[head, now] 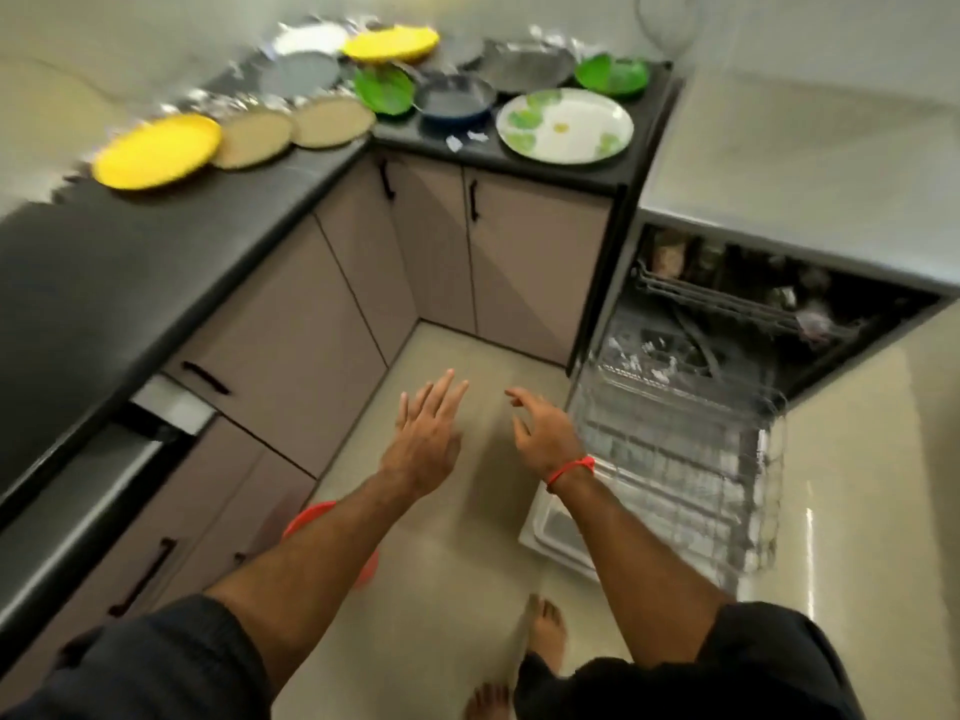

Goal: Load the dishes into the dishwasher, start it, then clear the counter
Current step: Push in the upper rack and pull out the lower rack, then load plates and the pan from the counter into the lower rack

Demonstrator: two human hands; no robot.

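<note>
- A kitchen corner: a dark L-shaped counter [156, 283] over taupe cabinets [322, 324], with a pale tiled floor [457, 350] below.
- Head view: both arms reach out over the floor, hands side by side but apart, neither touching anything.
- The left hand [423, 439] is flat, palm down, fingers straight and slightly spread, holding nothing.
- The right hand [545, 433] has loosely bent, separated fingers, also holding nothing; a red thread [571, 469] circles its wrist.
- The dishwasher [779, 283] stands open just right of the right fingers, its lower rack [685, 459] pulled out over the lowered door; the rack wires are blurred, with white scraps at the far end.
- The upper rack [727, 298] sits inside the machine, beyond the right fingertips; what it holds is too dark to tell.
- The dishes lie on the counter well beyond both sets of fingertips: a yellow plate [156, 150] far left, two tan plates [291, 129] beside it, a grey plate [301, 72], a second yellow one [392, 43], green leaf dishes [384, 88], a blue pan [456, 98], a steel tray [530, 65], and a big white floral plate [565, 125] nearest the dishwasher.
- A red tub [306, 517] shows on the floor behind the left forearm.
- Bare feet [545, 626] stand on the tiles under the right arm.
</note>
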